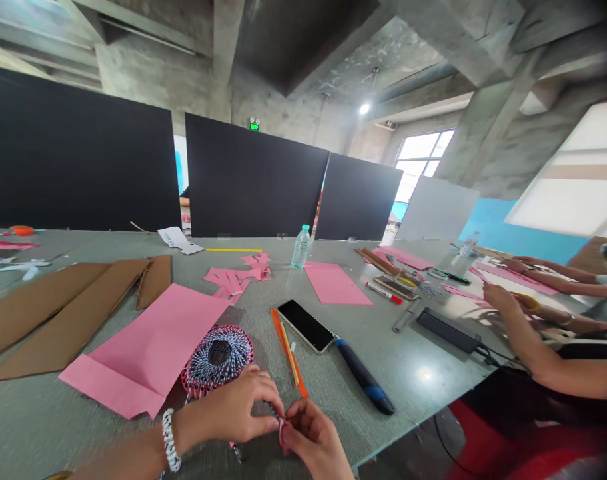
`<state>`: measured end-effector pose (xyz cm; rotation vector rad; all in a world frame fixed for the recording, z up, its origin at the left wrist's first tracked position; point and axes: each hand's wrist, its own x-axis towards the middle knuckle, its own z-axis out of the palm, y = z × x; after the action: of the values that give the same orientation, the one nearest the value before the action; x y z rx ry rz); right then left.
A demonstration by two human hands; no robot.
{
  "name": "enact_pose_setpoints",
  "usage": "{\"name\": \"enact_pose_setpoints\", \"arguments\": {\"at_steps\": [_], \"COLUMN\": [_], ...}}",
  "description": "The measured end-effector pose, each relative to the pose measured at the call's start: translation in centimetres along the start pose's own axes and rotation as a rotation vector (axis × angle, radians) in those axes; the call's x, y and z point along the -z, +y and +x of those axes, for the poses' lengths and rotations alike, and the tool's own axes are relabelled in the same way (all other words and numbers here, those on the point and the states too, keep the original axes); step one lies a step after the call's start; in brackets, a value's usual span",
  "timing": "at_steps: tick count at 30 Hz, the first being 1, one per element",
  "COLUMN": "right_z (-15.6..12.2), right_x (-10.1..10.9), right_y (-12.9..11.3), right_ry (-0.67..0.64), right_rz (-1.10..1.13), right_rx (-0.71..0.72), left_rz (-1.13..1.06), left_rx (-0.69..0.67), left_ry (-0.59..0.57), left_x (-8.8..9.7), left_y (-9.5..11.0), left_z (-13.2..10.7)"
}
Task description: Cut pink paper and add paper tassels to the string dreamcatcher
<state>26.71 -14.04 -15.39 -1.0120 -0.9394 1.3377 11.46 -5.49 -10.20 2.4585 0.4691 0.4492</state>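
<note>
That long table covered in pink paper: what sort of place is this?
Probably a shared craft workshop: people sit together at one long table, with pink paper sheets and cut cardboard around them, under a bare concrete ceiling.

I have both hands low in the view, close together. My left grip comes in from the lower left on a bare forearm, its back up and fingers curled. My right grip sits just beside it, its fingertips pinched in towards the left's.
</note>
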Motion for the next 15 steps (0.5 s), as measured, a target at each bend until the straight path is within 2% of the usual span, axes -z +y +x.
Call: {"name": "enact_pose_setpoints", "arguments": {"at_steps": [7, 15], "right_z": [-0.2, -0.1], "right_x": [0.2, 0.2], "right_y": [0.3, 0.5], "right_ry": [0.056, 0.026], "right_rz": [-0.146, -0.205], "right_rx": [0.021, 0.005], "left_rz": [-0.02, 0.014], "left_rx": [-0.017, -0.05], "left_ry": [0.025, -0.035], "left_x": [-1.3, -0.4], "left_y": [-0.9, -1.3], "left_z": [0.5, 0.5]}}
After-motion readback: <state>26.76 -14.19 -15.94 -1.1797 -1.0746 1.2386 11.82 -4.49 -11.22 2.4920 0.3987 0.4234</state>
